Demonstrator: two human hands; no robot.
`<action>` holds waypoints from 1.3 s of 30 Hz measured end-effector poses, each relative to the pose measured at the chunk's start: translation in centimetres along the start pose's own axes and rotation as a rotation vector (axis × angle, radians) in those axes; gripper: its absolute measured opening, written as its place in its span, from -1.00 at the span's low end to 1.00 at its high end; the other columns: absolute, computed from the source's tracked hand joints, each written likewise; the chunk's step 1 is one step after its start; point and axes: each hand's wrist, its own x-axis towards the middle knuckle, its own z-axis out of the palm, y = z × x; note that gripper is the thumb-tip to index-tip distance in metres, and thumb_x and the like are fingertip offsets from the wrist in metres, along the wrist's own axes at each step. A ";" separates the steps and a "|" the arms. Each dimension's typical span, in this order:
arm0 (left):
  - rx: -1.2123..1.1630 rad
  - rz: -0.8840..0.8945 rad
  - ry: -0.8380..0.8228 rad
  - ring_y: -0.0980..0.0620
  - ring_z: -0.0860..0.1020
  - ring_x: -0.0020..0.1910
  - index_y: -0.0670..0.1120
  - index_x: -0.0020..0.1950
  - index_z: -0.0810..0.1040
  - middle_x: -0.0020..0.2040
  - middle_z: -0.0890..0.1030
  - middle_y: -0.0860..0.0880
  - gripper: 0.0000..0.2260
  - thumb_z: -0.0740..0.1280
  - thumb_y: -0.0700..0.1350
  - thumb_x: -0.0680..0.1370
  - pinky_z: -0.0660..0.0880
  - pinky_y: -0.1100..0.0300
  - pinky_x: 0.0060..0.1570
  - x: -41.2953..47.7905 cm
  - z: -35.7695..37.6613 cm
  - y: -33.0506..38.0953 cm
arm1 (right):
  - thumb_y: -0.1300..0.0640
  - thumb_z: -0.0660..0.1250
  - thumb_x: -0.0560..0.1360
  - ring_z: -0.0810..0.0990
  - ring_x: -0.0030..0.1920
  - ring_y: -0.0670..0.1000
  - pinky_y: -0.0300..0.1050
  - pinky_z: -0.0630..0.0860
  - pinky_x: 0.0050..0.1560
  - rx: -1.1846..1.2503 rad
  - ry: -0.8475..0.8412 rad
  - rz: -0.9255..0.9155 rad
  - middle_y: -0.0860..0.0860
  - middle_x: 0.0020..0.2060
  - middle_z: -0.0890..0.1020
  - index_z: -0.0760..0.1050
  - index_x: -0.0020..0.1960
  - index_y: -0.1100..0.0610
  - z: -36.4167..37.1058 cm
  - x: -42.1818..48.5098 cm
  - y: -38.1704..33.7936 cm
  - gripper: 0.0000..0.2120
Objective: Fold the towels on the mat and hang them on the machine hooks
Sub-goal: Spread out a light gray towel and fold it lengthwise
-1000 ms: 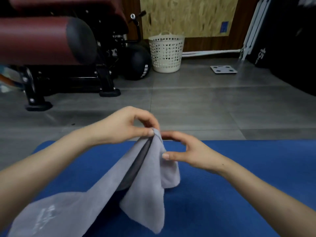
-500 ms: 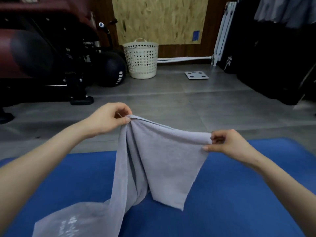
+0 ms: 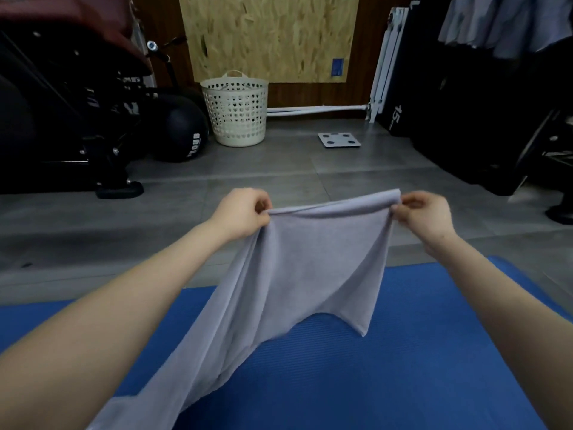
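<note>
A pale grey towel [image 3: 310, 274] hangs stretched between my hands above the blue mat [image 3: 403, 367]. My left hand [image 3: 242, 214] pinches its top left corner. My right hand [image 3: 424, 214] pinches the top right corner. The top edge is pulled nearly taut between them. One free corner hangs down on the right, and the rest of the towel trails down to the lower left onto the mat. A black and dark red exercise machine [image 3: 71, 97] stands at the far left; I cannot make out its hooks.
A cream perforated laundry basket [image 3: 235, 110] stands by the back wall, with a black medicine ball [image 3: 183, 131] to its left. A white bathroom scale [image 3: 339, 139] lies on the grey tiled floor. Black equipment [image 3: 480, 113] with grey cloths hanging above fills the right side.
My hands have moved apart, spreading the towel's top edge from a bunched pinch to a wide stretch. Both hands have risen, and my view has turned to the right.
</note>
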 end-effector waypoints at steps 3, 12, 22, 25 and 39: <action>-0.170 0.015 0.152 0.03 0.56 -0.18 -0.06 -0.09 0.62 -0.17 0.62 0.03 -0.88 0.33 -0.22 0.45 0.47 0.21 -0.11 1.9 0.1 2.2 | 0.32 0.34 0.46 0.59 -0.17 -0.12 -0.21 0.51 -0.05 0.085 0.093 -0.148 -0.03 -0.19 0.64 0.55 -0.12 0.07 -2.4 1.5 -1.3 -0.84; -0.273 0.170 -0.510 0.44 0.45 -0.34 -0.08 0.00 0.63 -0.27 0.52 0.24 -0.86 0.33 -0.21 0.48 0.32 0.52 -0.27 -6.8 10.1 6.1 | 0.33 0.37 0.47 0.63 -0.11 -0.21 -0.47 0.48 -0.08 -0.031 -0.185 -0.035 -0.07 -0.11 0.70 0.61 -0.07 0.17 -10.5 -6.9 11.3 -0.89; -0.071 0.212 -0.974 0.05 0.54 0.12 -0.08 0.22 0.55 0.17 0.59 0.00 -0.74 0.29 -0.16 0.53 0.38 0.33 0.12 -13.3 21.6 5.0 | 0.46 0.21 0.38 0.56 0.10 -0.06 -0.31 0.42 0.00 -0.797 -0.785 0.136 -0.09 -0.01 0.60 0.61 -0.06 -0.04 -10.1 -11.8 21.8 -0.55; 0.011 0.102 -0.919 0.07 0.55 0.08 -0.04 0.15 0.57 0.12 0.61 0.04 -0.77 0.28 -0.17 0.52 0.43 0.24 0.12 -13.9 20.1 0.0 | 0.42 0.25 0.41 0.56 0.09 -0.06 -0.35 0.37 -0.01 -0.722 -0.792 0.099 -0.08 0.03 0.63 0.63 0.06 0.06 -5.6 -13.5 20.5 -0.62; 0.507 -0.540 -0.461 -0.07 0.44 0.20 0.03 0.36 0.35 0.23 0.48 -0.04 -0.56 0.22 0.16 0.52 0.37 0.10 0.14 -31.7 15.6 -20.9 | -0.03 0.64 0.07 0.57 -0.36 0.15 -0.03 0.50 -0.29 -0.947 -0.584 -0.377 0.07 -0.33 0.63 0.60 -0.10 0.15 20.4 -26.8 19.3 -0.51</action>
